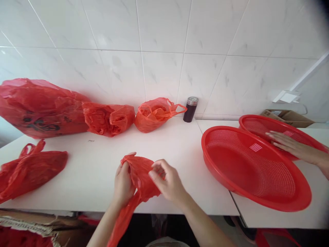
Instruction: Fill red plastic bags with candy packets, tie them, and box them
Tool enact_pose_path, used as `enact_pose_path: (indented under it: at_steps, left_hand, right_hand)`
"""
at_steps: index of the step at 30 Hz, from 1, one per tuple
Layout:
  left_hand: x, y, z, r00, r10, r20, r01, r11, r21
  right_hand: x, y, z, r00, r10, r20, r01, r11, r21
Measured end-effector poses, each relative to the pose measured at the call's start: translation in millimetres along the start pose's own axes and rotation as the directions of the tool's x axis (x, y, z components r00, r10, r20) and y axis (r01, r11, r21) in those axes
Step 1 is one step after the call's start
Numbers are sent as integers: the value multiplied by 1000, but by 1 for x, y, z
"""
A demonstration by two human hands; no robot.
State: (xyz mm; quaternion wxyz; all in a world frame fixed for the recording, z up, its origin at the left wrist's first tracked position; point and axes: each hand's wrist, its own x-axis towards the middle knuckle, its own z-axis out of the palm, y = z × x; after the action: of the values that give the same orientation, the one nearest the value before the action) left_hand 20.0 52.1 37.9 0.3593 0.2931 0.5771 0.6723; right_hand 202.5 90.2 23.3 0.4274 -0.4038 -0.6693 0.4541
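Note:
A thin red plastic bag [144, 173] hangs crumpled between my hands, above the front edge of the white table. My left hand [124, 181] grips its left side, and a long strip of the bag trails down over my left forearm. At the bag's right side, my right hand [168, 178] has its thumb and fingers curled close together on the plastic. What lies inside the bag, if anything, is hidden.
Two red mesh baskets [236, 164] stand at right, where another person's hand [290, 145] reaches into the rear one. Along the wall are red bags [110, 118] and a dark flask [190, 109]. Another bag [36, 171] lies left. A cardboard box [66, 228] sits below the table.

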Motion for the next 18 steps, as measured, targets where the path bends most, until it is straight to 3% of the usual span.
enact_pose_path:
  at_steps: [3,6,9,11,14,16,18]
  left_hand:
    - [-13,0,24,995,-100,8,100,989,-111]
    - [-15,-2,34,985,-172,31,173,934,-311]
    - [-16,-6,33,981,-141,137,188,876,-444]
    - [-21,-9,32,968,-83,235,171,908,-384]
    - [-28,-12,31,940,-82,331,143,976,-164]
    - [-24,-15,26,946,-108,306,147,984,-105]
    - [-10,-18,11,969,-108,224,148,974,-171]
  right_hand:
    - [-12,-19,29,987,-13,162,5,999,50]
    - [-13,-13,35,990,-1,138,-14,994,106]
    - [-8,-3,28,997,58,58,-64,992,113]
    - [-6,-1,24,998,60,-17,-59,996,71]
    - [-3,-2,21,996,-27,-85,28,1000,12]
    - [-2,-2,19,994,-56,-91,59,998,30]
    - [0,2,13,992,-25,-127,38,994,102]
